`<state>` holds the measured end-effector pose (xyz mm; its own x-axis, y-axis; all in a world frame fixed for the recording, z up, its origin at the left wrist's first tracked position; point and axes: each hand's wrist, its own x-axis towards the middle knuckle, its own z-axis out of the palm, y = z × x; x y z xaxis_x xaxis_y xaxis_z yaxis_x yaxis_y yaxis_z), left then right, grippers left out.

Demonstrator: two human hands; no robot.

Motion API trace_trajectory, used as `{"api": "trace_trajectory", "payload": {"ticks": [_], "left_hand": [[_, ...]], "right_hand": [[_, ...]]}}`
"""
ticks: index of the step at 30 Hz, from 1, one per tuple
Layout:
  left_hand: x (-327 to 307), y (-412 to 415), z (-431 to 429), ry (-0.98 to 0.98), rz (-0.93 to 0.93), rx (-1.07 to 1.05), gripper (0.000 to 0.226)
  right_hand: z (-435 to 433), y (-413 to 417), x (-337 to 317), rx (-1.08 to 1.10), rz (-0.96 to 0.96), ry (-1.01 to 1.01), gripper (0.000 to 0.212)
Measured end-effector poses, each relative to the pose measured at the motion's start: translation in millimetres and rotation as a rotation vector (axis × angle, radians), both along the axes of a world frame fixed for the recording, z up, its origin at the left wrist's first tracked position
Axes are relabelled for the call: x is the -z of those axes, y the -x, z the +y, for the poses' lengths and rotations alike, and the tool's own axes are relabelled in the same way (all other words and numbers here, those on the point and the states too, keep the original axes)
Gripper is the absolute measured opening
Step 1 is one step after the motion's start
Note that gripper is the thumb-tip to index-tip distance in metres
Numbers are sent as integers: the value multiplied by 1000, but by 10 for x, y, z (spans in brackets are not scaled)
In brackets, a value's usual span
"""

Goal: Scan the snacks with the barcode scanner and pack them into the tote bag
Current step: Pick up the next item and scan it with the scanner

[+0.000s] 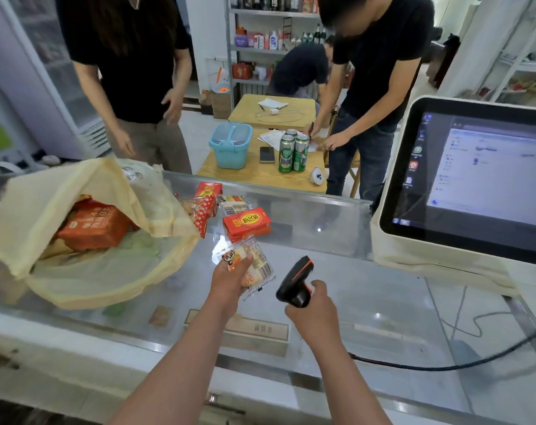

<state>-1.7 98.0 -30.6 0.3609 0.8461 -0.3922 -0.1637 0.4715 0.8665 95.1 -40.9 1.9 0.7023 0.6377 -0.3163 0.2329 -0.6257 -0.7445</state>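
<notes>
Being counted: two hands in view; one barcode scanner [295, 282]; one tote bag [85, 271]; four green cans [292, 150], far table; one monitor [465, 182], right.

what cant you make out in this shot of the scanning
Head view only:
- Tote bag: lower contents hidden by its folded cloth and the orange packet.
- Monitor: text too blurred; right side cut off.
- Snack packet: partly covered by left hand.
- Barcode scanner: grip hidden in right hand.

place: small shop | glass counter [337, 216] | till screen [475, 179] | stocked shelves [272, 41]
</notes>
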Motion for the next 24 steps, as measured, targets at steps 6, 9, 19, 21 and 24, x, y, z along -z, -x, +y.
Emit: {"api": "trace_trajectory", "payload": {"ticks": [6, 9, 19, 21, 24], "left_hand": [[-345, 229, 7, -92, 17, 41, 17], [-552, 438, -27, -120, -109, 114, 41], [-1163, 1629, 373, -420, 319, -109, 25], [-1221, 1840, 536, -793, 699, -337, 16], [-1253, 2061, 875, -1322, 1264, -560, 33]], "right_hand": [[294, 238, -155, -187, -345, -320, 79], [534, 510, -216, -406, -204, -480, 71], [1147, 1401, -470, -381, 142, -678, 38], [1273, 1551, -531, -386, 233, -654, 34], [1459, 1763, -603, -414, 345, -572, 39]]}}
